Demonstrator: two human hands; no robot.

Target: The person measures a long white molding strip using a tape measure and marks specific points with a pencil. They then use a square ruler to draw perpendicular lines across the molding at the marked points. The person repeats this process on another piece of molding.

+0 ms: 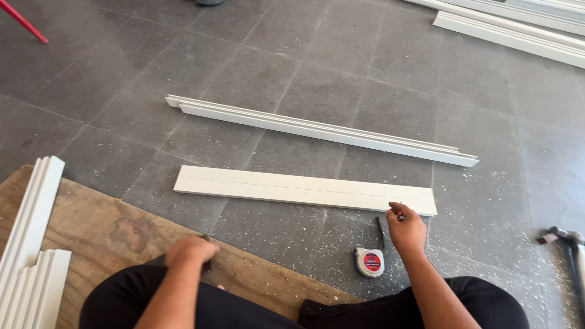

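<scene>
A flat white board (pixel 292 187) lies on the grey tiled floor in front of me. My right hand (pixel 405 228) is closed on a small pencil-like thing with a red tip, right at the board's near right corner. My left hand (pixel 192 251) rests curled on the edge of a worn plywood sheet (pixel 103 225), over a small dark object that is mostly hidden. A grey tape measure (pixel 370 262) with a red label lies on the floor just left of my right wrist.
A long white moulding (pixel 323 129) lies beyond the board. More white mouldings lie at top right (pixel 518 27) and stacked at left (pixel 30 244). A hammer (pixel 570 244) lies at right. A red rod (pixel 24 22) shows at top left.
</scene>
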